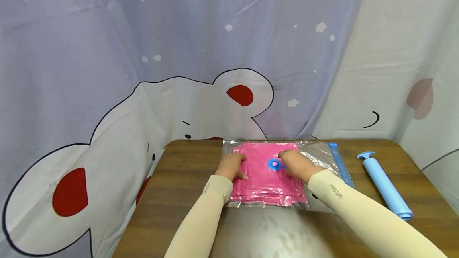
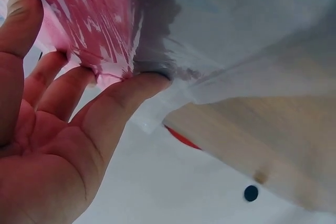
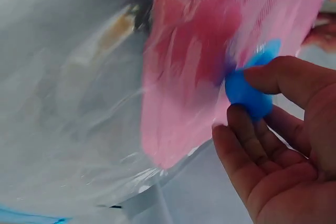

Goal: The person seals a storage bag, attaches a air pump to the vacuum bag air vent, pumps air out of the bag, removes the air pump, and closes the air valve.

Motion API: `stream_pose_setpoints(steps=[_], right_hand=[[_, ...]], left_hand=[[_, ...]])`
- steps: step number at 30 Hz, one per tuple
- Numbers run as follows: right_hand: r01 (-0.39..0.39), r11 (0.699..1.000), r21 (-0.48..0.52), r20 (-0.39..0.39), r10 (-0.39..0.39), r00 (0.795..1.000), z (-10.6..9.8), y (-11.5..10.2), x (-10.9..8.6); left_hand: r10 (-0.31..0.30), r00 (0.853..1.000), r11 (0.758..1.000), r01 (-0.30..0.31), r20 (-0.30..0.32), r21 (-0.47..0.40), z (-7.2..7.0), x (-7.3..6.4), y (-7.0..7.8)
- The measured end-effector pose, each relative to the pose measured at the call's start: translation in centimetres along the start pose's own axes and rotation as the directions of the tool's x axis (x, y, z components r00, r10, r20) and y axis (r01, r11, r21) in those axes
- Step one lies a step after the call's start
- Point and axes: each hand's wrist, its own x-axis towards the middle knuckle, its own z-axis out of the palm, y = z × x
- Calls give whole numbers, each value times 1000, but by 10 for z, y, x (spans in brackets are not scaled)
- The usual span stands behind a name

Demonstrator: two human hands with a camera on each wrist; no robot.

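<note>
A clear plastic storage bag [image 1: 319, 152] lies flat on the table with folded pink fabric [image 1: 256, 188] inside. Its round blue valve [image 1: 274, 165] has a pink centre and faces up. Just right of the valve, my right hand [image 1: 297, 164] pinches a small round blue cap [image 3: 247, 95] between thumb and fingers. My left hand [image 1: 230, 166] rests on the left side of the bag over the fabric. In the left wrist view, its extended fingers [image 2: 123, 95] touch the plastic, which is creased there.
A light blue hand pump [image 1: 387, 186] lies on the wooden table [image 1: 186, 178], right of the bag. A blue strip [image 1: 340, 164] runs along the bag's right end. Behind the table hangs a patterned curtain [image 1: 201, 35].
</note>
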Motion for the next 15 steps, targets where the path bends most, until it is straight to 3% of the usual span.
stream_pose_setpoints(steps=[3,4,10,15], right_hand=[[36,999,-4,-13,-36,999,4,-8,3],[32,999,0,5,-32,999,-9,-23,0],[89,994,66,-13,-88,996,-3,-20,5],[191,980,57,-28,-190,981,2,-15,9]], left_hand=[[-9,1000,1000,9,0,-1,-1,-2,4],[-11,1000,1000,11,0,2,-1,-2,5],[-10,1000,1000,10,-10,5,-1,-2,5],[-3,1000,1000,3,-12,-8,-2,-1,4]])
